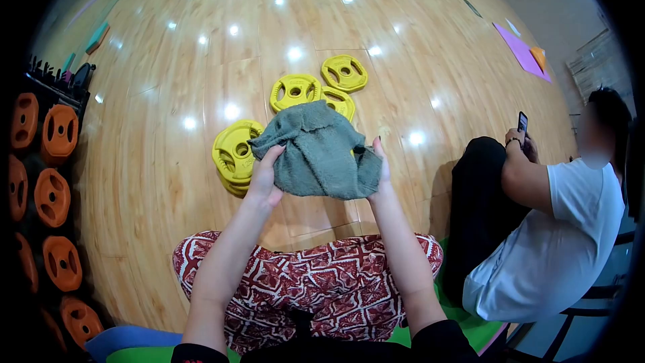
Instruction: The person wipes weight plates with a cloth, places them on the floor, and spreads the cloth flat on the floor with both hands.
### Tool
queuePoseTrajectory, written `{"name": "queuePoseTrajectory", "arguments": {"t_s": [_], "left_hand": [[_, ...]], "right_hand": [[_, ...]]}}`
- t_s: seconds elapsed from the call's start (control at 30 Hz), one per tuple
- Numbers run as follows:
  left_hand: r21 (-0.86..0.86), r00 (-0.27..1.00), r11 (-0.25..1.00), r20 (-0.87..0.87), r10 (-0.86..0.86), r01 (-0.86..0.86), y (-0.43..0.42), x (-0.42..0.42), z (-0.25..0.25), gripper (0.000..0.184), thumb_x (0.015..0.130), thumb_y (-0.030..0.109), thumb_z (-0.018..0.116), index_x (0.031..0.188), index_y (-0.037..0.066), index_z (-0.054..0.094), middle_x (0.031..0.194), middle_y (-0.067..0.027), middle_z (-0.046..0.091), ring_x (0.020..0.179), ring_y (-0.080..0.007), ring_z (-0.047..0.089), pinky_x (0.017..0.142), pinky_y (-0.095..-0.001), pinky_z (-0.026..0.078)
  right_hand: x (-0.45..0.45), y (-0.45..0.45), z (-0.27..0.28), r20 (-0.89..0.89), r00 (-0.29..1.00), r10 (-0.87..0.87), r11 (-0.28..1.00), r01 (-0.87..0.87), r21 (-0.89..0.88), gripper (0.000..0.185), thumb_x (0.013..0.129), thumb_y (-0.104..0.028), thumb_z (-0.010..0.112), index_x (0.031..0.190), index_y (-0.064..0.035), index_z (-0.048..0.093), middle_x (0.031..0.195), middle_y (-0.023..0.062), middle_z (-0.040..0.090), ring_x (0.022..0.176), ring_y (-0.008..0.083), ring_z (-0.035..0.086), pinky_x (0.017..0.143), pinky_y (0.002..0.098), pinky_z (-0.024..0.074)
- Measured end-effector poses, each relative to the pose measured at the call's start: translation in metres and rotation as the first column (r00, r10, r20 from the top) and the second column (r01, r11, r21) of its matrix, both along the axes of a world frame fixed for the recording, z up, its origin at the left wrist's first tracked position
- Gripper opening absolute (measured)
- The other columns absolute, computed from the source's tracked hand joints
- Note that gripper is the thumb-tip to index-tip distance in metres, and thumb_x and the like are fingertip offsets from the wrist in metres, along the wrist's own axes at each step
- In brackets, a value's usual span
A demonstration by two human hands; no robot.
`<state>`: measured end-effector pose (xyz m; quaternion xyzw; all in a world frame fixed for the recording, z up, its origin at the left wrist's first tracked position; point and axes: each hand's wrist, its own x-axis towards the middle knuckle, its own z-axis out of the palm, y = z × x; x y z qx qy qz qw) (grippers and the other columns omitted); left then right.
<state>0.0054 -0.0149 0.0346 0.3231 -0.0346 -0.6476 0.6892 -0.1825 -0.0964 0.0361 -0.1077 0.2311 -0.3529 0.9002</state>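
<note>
A grey-green cloth (pixel 326 158) is spread between my two hands above the floor. My left hand (pixel 267 178) grips its left edge, thumb on top and fingers underneath. At the opposite edge, my right hand (pixel 381 171) is closed on the cloth, its fingers partly hidden behind the fabric. Just past my left hand lies a small stack of yellow weight plates (pixel 227 150). Beyond the cloth are more yellow plates: one at the far right (pixel 356 67), one to its left (pixel 285 97), and another (pixel 347 102) partly covered by the cloth.
Orange weight plates (pixel 52 198) hang on a dark rack at the left. A person in a white shirt (pixel 571 228) sits close on my right, holding a phone (pixel 523 122). Wooden floor (pixel 168 181) stretches ahead; a purple mat (pixel 517 52) lies at the far right.
</note>
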Motion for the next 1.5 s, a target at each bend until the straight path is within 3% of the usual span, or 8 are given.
{"name": "queuePoseTrajectory", "arguments": {"t_s": [0.3,0.6,0.73,0.97,1.07,1.2,1.27,1.5], "left_hand": [[-0.140,0.740,0.970,0.671,-0.054,0.198,0.011,-0.042,0.027,0.075,0.067,0.001,0.060,0.131,0.003,0.021,0.127,-0.0090,0.034,0.118,-0.0183,0.034,0.099,-0.0318,0.027],[-0.159,-0.094,0.841,0.966,0.240,0.517,0.023,-0.068,0.041,0.042,0.064,0.003,0.054,0.105,0.004,0.050,0.124,-0.0131,0.041,0.118,-0.0298,0.035,0.099,-0.0389,0.028],[-0.253,0.738,0.902,0.667,-0.100,0.351,0.016,-0.044,0.037,0.051,0.069,0.005,0.055,0.118,0.007,0.041,0.129,-0.0094,0.035,0.122,-0.0225,0.030,0.101,-0.0366,0.023],[0.104,0.863,0.976,0.456,-0.216,0.190,0.002,-0.040,0.021,0.043,0.087,0.027,0.043,0.124,0.008,0.034,0.126,-0.0086,0.037,0.122,-0.0201,0.030,0.100,-0.0329,0.025],[0.077,0.952,0.953,0.069,-0.299,0.294,0.001,-0.043,0.011,0.055,0.087,0.040,0.040,0.130,0.008,0.029,0.131,-0.0060,0.035,0.116,-0.0168,0.038,0.099,-0.0313,0.028],[-0.047,0.962,0.962,-0.044,-0.271,0.269,0.000,-0.025,0.004,0.055,0.087,0.041,0.039,0.130,0.007,0.029,0.130,-0.0060,0.036,0.116,-0.0170,0.038,0.099,-0.0310,0.029],[-0.097,0.957,0.959,-0.085,-0.276,0.268,-0.001,-0.022,0.002,0.055,0.087,0.042,0.038,0.129,0.007,0.030,0.129,-0.0061,0.037,0.116,-0.0171,0.038,0.099,-0.0309,0.030],[-0.149,0.959,0.947,0.064,-0.277,0.284,0.005,-0.031,-0.042,0.055,0.087,0.043,0.037,0.129,0.007,0.031,0.128,-0.0062,0.039,0.115,-0.0175,0.039,0.098,-0.0304,0.031]], "right_hand": [[0.027,0.028,-0.009,-0.234,0.972,0.030,0.999,-0.026,0.023,0.067,0.085,-0.057,0.020,0.126,-0.0055,0.034,0.124,0.0141,0.043,0.113,0.0272,0.042,0.096,0.0425,0.0335],[0.026,0.039,-0.020,-0.008,0.991,-0.132,0.967,0.127,-0.218,0.048,0.088,-0.042,0.034,0.126,-0.0128,0.036,0.123,0.0053,0.043,0.107,0.0201,0.047,0.093,0.0380,0.0378],[0.021,0.035,-0.024,0.097,0.995,-0.011,0.968,0.035,-0.248,0.045,0.089,-0.039,0.034,0.126,-0.0127,0.035,0.124,0.0051,0.042,0.107,0.0203,0.047,0.091,0.0378,0.0392],[0.012,0.032,-0.053,0.054,0.998,-0.026,0.986,0.034,-0.163,0.053,0.090,-0.037,0.036,0.134,-0.0109,0.022,0.133,0.0077,0.031,0.118,0.0212,0.037,0.099,0.0369,0.0311],[0.034,0.039,-0.122,-0.482,0.835,-0.266,0.617,-0.237,-0.750,0.047,0.086,-0.024,0.044,0.127,-0.0038,0.032,0.129,0.0099,0.036,0.116,0.0218,0.038,0.100,0.0375,0.0262],[0.042,0.054,-0.038,-0.549,0.831,0.094,0.768,-0.411,-0.490,0.062,0.075,-0.026,0.059,0.125,-0.0013,0.033,0.127,0.0139,0.035,0.120,0.0241,0.030,0.100,0.0361,0.0239],[0.045,0.063,-0.032,-0.693,0.612,-0.380,0.323,-0.615,-0.720,0.067,0.073,-0.041,0.057,0.124,-0.0039,0.035,0.128,0.0189,0.035,0.124,0.0373,0.020,0.099,0.0442,0.0204],[0.038,0.066,-0.028,-0.700,0.313,-0.642,0.199,-0.813,-0.547,0.060,0.074,-0.042,0.054,0.120,-0.0056,0.042,0.127,0.0203,0.037,0.123,0.0462,0.013,0.098,0.0546,0.0103]]}}
